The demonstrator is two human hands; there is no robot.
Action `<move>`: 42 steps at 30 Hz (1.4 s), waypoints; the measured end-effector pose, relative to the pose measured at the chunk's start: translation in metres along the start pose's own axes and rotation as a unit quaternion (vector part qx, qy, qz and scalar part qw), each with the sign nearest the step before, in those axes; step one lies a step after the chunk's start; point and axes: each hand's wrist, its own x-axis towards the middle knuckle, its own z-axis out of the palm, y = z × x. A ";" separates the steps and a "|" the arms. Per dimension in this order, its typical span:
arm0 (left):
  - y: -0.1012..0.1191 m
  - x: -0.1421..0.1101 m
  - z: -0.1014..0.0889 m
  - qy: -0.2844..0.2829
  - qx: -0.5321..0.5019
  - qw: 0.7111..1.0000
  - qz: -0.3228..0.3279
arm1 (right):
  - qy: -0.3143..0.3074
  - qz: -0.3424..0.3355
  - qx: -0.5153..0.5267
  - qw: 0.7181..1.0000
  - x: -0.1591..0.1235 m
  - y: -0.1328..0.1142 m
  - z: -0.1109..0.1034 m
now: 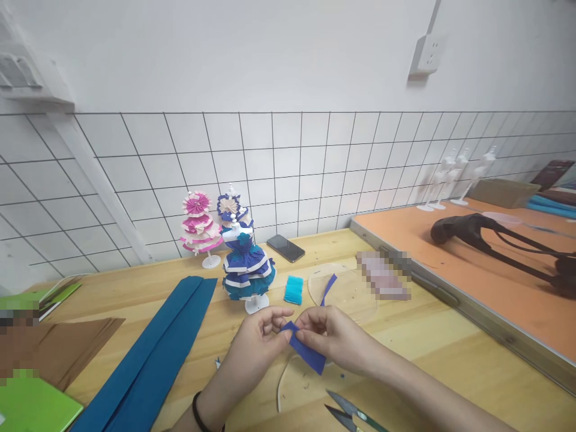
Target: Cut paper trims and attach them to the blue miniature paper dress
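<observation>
Between my two hands is a small strip of dark blue crepe paper (311, 355), its lower end hanging free. The thumb and fingers of my left hand (261, 336) pinch its upper left edge. My right hand (330, 336) pinches the same strip close by, thumb on top. Just beyond the hands stands a small white dress form (249, 264) wearing a ruffled blue, teal and white paper dress. A narrow blue paper strip (329, 288) and a pleated turquoise paper piece (294, 290) lie behind my hands. Open scissors (351, 411) rest in front of my right forearm.
Long teal crepe paper (153, 354) and brown paper (76, 348) lie at left. A pink dress form (200, 225) and a phone (285, 248) sit near the tiled wall. At right, an orange board (517, 282) carries a black strapped object (490, 243) and bare white stands (477, 174).
</observation>
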 end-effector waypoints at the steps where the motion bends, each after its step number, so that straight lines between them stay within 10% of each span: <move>1: 0.000 0.000 -0.001 0.012 0.004 1.000 -0.002 | -0.014 0.001 0.015 1.000 0.000 0.000 0.000; 10: 0.004 -0.001 -0.001 0.042 0.009 0.999 -0.010 | -0.004 0.007 0.049 0.999 0.005 0.009 0.004; 17: 0.003 -0.001 -0.004 -0.074 0.023 0.997 -0.022 | -0.023 -0.008 -0.041 0.999 0.000 0.011 0.000; 26: 0.007 0.002 -0.009 0.035 0.071 0.996 -0.040 | -0.104 0.017 -0.132 0.986 -0.001 -0.002 -0.031; 37: -0.018 0.007 -0.005 0.096 -0.162 0.978 -0.087 | 0.130 -0.181 -0.425 0.877 0.002 -0.022 -0.056; 42: -0.026 0.003 0.004 0.076 -0.186 0.973 -0.115 | 0.070 -0.185 -0.464 0.863 -0.053 -0.003 -0.024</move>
